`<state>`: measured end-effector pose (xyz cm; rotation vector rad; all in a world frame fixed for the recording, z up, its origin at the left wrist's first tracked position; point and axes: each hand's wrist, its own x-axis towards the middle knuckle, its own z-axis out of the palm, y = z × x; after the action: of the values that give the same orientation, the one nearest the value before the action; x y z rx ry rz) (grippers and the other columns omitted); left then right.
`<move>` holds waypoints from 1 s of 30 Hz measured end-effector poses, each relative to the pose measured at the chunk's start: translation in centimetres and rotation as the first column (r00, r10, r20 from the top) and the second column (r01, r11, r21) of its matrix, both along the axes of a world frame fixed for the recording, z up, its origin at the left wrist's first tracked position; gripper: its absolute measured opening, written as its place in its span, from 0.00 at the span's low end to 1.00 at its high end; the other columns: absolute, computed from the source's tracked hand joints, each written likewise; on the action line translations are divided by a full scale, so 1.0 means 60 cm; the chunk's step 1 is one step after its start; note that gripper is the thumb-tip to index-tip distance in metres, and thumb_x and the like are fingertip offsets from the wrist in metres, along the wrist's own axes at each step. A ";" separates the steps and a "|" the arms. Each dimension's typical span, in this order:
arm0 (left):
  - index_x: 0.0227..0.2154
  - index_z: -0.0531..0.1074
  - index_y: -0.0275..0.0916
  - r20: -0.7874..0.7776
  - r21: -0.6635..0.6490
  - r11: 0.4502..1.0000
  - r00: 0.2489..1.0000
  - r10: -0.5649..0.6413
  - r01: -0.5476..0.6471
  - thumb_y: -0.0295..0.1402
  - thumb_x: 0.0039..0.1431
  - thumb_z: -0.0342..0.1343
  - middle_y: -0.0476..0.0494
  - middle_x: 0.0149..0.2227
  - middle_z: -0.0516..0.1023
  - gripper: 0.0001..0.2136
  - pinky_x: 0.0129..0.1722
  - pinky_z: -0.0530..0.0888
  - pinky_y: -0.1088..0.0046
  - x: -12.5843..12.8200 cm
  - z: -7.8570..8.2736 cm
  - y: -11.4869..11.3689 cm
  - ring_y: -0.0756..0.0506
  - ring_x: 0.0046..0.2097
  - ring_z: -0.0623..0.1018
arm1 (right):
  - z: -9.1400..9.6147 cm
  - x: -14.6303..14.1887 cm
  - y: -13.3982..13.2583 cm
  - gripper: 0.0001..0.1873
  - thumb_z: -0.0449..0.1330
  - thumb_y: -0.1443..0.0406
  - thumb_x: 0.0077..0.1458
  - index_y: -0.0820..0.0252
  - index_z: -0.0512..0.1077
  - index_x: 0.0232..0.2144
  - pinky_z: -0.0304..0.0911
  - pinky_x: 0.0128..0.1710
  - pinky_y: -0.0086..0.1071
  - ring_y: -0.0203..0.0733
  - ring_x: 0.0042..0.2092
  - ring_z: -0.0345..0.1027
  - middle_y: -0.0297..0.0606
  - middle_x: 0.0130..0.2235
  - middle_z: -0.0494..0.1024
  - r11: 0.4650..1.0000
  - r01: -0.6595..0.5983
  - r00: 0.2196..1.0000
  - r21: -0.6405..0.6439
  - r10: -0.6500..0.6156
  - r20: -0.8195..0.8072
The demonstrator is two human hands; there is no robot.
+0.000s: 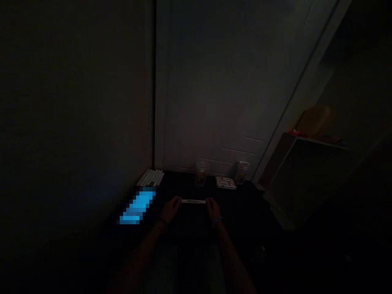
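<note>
A white marker with dark print along its side is held level over a dark table. My left hand pinches its left end, and my right hand pinches the right end. Beyond my left hand, several white markers lie side by side in a row. Past my right hand lies another group of white markers with small dark and reddish marks. A clear plastic container with a coloured label stands at the back between the two groups. The dim light hides the finer detail of my fingers.
A brightly lit blue screen, blurred into blocks, lies left of my hand. A second clear container stands at the back right. Behind the table rises a pale panel. A shelf unit with an orange-brown object on top stands right.
</note>
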<state>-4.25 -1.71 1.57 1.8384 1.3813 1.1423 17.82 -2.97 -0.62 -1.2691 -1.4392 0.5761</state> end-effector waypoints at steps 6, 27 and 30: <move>0.28 0.67 0.41 -0.009 0.007 1.000 1.000 0.003 -0.003 0.46 0.53 0.41 0.51 0.22 0.71 0.16 0.30 0.66 0.76 0.000 0.003 -0.002 0.50 0.27 0.71 | 0.006 -0.002 -0.003 0.16 0.46 0.56 0.53 0.59 0.69 0.31 0.57 0.34 0.27 0.37 0.34 0.64 0.34 0.30 0.72 1.000 0.006 1.000 0.008 -0.006 0.002; 0.37 0.67 0.40 0.020 0.029 0.999 1.000 -0.020 0.019 0.44 0.53 0.41 0.51 0.26 0.73 0.17 0.34 0.67 0.76 -0.004 -0.006 0.006 0.50 0.31 0.72 | 0.003 -0.001 -0.001 0.17 0.48 0.54 0.52 0.59 0.69 0.34 0.58 0.38 0.29 0.38 0.37 0.65 0.35 0.34 0.73 1.000 -0.008 0.998 0.005 0.009 -0.067; 0.35 0.68 0.40 0.008 0.027 1.000 1.000 -0.007 0.007 0.45 0.53 0.42 0.50 0.26 0.73 0.17 0.34 0.68 0.75 -0.004 -0.005 0.005 0.49 0.31 0.72 | 0.001 -0.001 0.001 0.18 0.48 0.53 0.52 0.59 0.70 0.32 0.58 0.34 0.28 0.38 0.34 0.65 0.34 0.30 0.73 1.000 -0.001 0.999 -0.016 0.000 -0.055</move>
<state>-4.52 -1.41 1.29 1.8536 1.3602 1.1687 17.76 -2.91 -0.57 -1.2562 -1.3920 0.6188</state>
